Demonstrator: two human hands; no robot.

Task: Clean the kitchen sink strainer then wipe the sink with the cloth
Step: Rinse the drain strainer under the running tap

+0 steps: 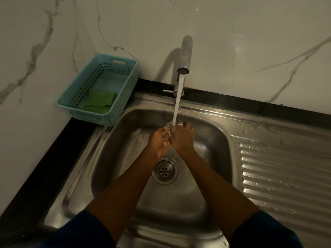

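Under tap (185, 56), strainer (169, 126) (rim perhaps upward)

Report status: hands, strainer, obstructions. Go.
Left hand and right hand both hold strainer under running tap. Drain open, strainer out. Cloth untouched in basket. Nothing in the way.

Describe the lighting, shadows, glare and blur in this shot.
Head view: dim, yellowish light overall; the faucet throws a soft shadow leftward on the wall; glare streaks the drainboard ridges; the strainer under the running water is blurred.
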